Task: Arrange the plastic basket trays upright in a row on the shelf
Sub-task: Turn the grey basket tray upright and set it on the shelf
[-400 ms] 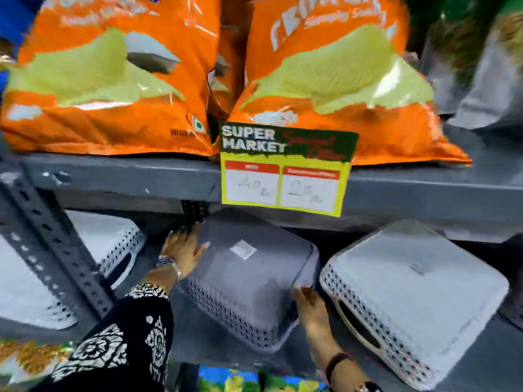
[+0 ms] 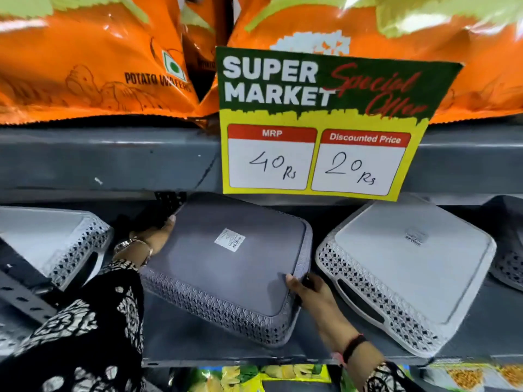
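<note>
Gripping the grey basket tray (image 2: pixel 226 267) by opposite edges: left hand (image 2: pixel 154 236) clasping its far-left corner, right hand (image 2: pixel 314 295) its near-right corner. Leaning mid-shelf (image 2: pixel 198 343), narrow gaps separating two white trays (image 2: pixel 404 267) (image 2: pixel 53 239) either side; another grey tray (image 2: pixel 509 250) peeking at right.

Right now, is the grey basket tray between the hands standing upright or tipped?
Tipped. The grey basket tray leans back with its stickered base facing out, left hand at its upper corner, right hand at its lower corner.
</note>
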The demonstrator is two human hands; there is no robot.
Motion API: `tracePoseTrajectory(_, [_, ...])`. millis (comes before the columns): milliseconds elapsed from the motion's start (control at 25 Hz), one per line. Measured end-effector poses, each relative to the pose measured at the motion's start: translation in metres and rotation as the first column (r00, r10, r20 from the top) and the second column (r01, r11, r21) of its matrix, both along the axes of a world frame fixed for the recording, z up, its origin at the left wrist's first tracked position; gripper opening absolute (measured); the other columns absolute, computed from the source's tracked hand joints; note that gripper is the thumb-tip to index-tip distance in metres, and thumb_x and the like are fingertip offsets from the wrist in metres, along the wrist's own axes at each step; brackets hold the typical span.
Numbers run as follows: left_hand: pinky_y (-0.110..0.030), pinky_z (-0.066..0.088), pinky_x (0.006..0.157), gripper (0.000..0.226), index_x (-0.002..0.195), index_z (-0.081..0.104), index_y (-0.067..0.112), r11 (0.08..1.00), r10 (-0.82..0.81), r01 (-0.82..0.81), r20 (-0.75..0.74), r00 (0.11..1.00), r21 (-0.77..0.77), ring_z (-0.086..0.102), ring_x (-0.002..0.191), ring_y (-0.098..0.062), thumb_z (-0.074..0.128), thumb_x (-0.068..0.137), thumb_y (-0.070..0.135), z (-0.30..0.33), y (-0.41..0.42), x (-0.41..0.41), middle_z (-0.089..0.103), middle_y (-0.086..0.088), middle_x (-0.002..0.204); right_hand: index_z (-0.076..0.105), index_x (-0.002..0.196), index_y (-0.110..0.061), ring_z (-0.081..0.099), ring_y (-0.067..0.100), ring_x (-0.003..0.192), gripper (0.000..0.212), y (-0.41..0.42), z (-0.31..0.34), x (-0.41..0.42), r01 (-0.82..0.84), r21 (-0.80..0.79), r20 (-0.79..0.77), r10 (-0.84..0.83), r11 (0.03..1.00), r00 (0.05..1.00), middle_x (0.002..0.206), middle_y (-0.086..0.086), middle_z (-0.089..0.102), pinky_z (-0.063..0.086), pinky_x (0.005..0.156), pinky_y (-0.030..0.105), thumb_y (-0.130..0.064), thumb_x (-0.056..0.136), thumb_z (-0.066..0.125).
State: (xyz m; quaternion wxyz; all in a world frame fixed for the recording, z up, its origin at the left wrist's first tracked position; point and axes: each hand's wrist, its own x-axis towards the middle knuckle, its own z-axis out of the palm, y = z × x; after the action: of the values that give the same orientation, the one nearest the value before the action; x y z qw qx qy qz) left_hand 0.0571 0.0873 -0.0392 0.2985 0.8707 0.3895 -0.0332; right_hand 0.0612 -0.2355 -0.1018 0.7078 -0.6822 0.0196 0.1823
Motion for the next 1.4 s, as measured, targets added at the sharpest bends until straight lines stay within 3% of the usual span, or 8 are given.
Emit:
tracePoseTrajectory(200, [-0.042, 0.012, 0.121, 0.082, 0.14, 0.031, -0.003, 0.985, 0.112, -0.104, 0.046, 0.993, -0.135, 0.021, 0.143, -0.035, 0.008, 0.091, 0.059, 0.006, -0.001, -0.004, 0.026, -0.025, 0.152, 0.058, 0.091, -0.005, 0.068, 0.006, 0.078, 0.099, -0.011, 0.013, 0.006, -0.088, 0.09, 0.006, 0.088, 0.992, 0.996, 0.083, 0.002, 0.068, 0.052, 0.069, 0.012, -0.064, 0.015, 0.081])
tracePoseTrajectory(440, [-0.025, 0.048, 0.099, 0.068, 0.12, 0.055, 0.013, 0.794, 0.504, -0.193, 0.448, 0.739, -0.577, 0.064, 0.111, -0.016, 0.012, 0.092, 0.056, 0.045, 0.004, -0.015, 0.07, -0.005, 0.119, 0.033, 0.132, -0.007, 0.052, 0.02, 0.115, 0.069, -0.016, 0.046, 0.032, -0.087, -0.044, 0.356, 0.097, 0.995, 0.93, 0.129, 0.012, 0.052, 0.043, 0.101, 0.031, 0.008, 0.073, 0.066])
tracePoseTrajectory(600, [-0.046, 0.024, 0.113, 0.061, 0.122, 0.056, 0.017, 0.643, 0.536, -0.099, 0.353, 0.767, -0.76, 0.047, 0.121, -0.025, 0.025, 0.087, 0.058, 0.065, 0.001, -0.029, 0.052, 0.003, 0.127, 0.047, 0.124, 0.0, 0.057, 0.02, 0.106, 0.054, -0.02, 0.042, 0.029, 0.091, -0.33, 0.499, 0.092, 0.94, 0.862, 0.112, 0.01, 0.062, 0.047, 0.087, 0.021, 0.012, 0.074, 0.062])
tracePoseTrajectory(800, [-0.024, 0.049, 0.072, 0.04, 0.072, 0.062, 0.016, 0.737, 0.373, -0.11, 0.265, 0.889, -0.667, 0.069, 0.059, -0.019, 0.029, 0.091, 0.031, 0.073, 0.009, -0.036, 0.072, -0.001, 0.05, 0.062, 0.101, -0.002, 0.066, -0.001, 0.08, 0.03, -0.029, 0.043, 0.026, 0.029, 0.052, 0.181, -0.038, 0.998, 0.983, 0.099, 0.011, 0.067, 0.057, 0.077, 0.029, 0.01, 0.087, 0.037])
tracePoseTrajectory(920, [-0.023, 0.05, 0.068, 0.036, 0.108, 0.06, -0.008, 0.879, 0.088, -0.049, 0.059, 0.994, -0.475, 0.066, 0.079, -0.03, 0.028, 0.096, 0.003, 0.072, -0.003, -0.036, 0.071, -0.028, 0.083, 0.067, 0.082, -0.014, 0.066, 0.019, 0.075, 0.038, -0.036, 0.036, 0.027, 0.066, 0.429, -0.19, 0.018, 0.901, 0.982, 0.076, 0.007, 0.074, 0.053, 0.071, 0.036, -0.019, 0.094, 0.032])
tracePoseTrajectory(1080, [-0.031, 0.041, 0.09, 0.038, 0.129, 0.043, -0.01, 0.992, -0.105, 0.11, -0.092, 0.99, 0.061, 0.049, 0.119, -0.034, 0.035, 0.097, 0.01, 0.047, -0.005, -0.039, 0.05, -0.028, 0.135, 0.067, 0.088, -0.013, 0.068, 0.021, 0.075, 0.03, -0.028, 0.028, 0.026, -0.03, 0.399, -0.13, 0.09, 0.917, 0.987, 0.078, 0.005, 0.075, 0.056, 0.072, 0.031, -0.02, 0.093, 0.039])
tracePoseTrajectory(1280, [-0.011, 0.033, 0.024, 0.023, 0.095, 0.054, -0.002, 0.977, 0.148, -0.135, 0.068, 0.987, -0.168, 0.043, 0.057, -0.02, 0.031, 0.095, -0.004, 0.003, 0.009, -0.035, 0.044, -0.008, 0.067, 0.062, 0.09, -0.01, 0.069, 0.013, 0.06, 0.027, -0.024, 0.024, 0.022, -0.024, 0.327, -0.114, 0.065, 0.945, 0.991, 0.065, -0.001, 0.074, 0.056, 0.056, 0.021, 0.0, 0.09, 0.038])
tracePoseTrajectory(1400, [0.0, 0.037, 0.034, 0.037, 0.127, 0.046, -0.008, 0.979, 0.16, -0.154, 0.034, 0.987, -0.137, 0.056, 0.04, -0.004, 0.046, 0.09, -0.003, -0.02, 0.027, -0.041, 0.034, 0.001, 0.063, 0.063, 0.098, -0.011, 0.068, 0.012, 0.062, 0.03, -0.02, 0.018, 0.016, 0.003, 0.284, -0.096, 0.025, 0.959, 0.995, 0.069, -0.001, 0.073, 0.057, 0.058, 0.02, 0.001, 0.09, 0.037])
